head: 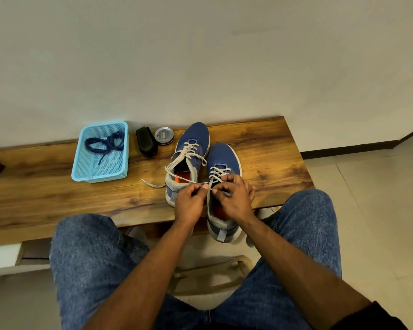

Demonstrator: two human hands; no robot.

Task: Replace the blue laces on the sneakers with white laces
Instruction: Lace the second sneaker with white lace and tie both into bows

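**Guide:** While both your hands work at the near sneaker, its white lace is threaded through most eyelets. Your left hand pinches one lace end; your right hand has its grip closed on the other, at the top eyelets.

**Operator:** Where is everything else?

**Guide:** At eleven o'clock from your hands stands the far sneaker, already laced white, its loose lace tail trailing toward nine o'clock. The blue laces lie coiled in a light blue basket at ten o'clock.

**Operator:** What could go wrong?

**Guide:** The near sneaker's heel overhangs the tabletop edge, so a hard tug may drag it off. Uneven pulling could leave one end short.

**Operator:** And the room?

**Guide:** You sit at a wood-grain tabletop against a plain pale wall, with a tiled floor at three o'clock. A dark brush and a round tin sit just beyond the basket.
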